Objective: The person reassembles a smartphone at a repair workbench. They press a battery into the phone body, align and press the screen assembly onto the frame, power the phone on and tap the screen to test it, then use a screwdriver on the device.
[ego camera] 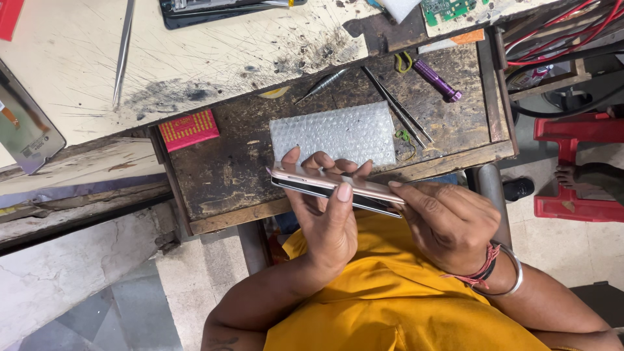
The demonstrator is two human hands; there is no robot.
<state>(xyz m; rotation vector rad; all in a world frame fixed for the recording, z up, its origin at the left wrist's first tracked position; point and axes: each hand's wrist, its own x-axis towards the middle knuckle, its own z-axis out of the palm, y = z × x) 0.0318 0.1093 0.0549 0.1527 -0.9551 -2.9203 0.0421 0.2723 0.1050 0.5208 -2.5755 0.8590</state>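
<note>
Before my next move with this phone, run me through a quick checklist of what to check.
1. Left hand grip on the phone: fingers wrapped round its middle, ok.
2. Right hand grip: fingertips pinch the phone's other end, ok.
3. Seam between dark panel and pink-gold frame: a gap seems to show at the far left end, but how loose it is, cannot tell.
4. Soft surface ready: bubble wrap lies flat on the bench just beyond the phone, ok.
5. Tools near: tweezers and purple tool lie beside the wrap, ok.
6. Phone over the bench: its right end seems past the bench edge, not ok.
</note>
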